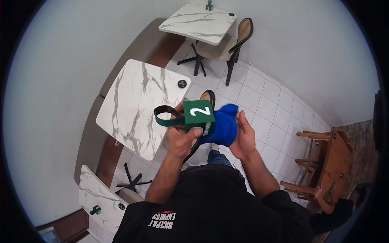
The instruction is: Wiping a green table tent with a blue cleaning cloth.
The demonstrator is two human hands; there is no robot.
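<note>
My left hand (180, 141) grips a green cube-shaped table marker (197, 113) in mid-air, thumb across its near side. White numerals and writing mark the cube's faces. From its left side juts a dark green and black loop handle (164, 122). Bunched against the cube's right side is a blue cloth (223, 127), held in my right hand (245, 135) with the fingers partly hidden behind it. Left of my hands stands a white marble-patterned table (142, 103) with a round black fitting (182, 83) near its corner.
A similar table (197, 22) stands farther off beside a cane-backed chair (240, 39). Another table (100, 200) at lower left bears a green marker (96, 210). A grey bench (127, 57) lines the wall. At right are a wooden table (332, 161) and a person's hand (318, 192).
</note>
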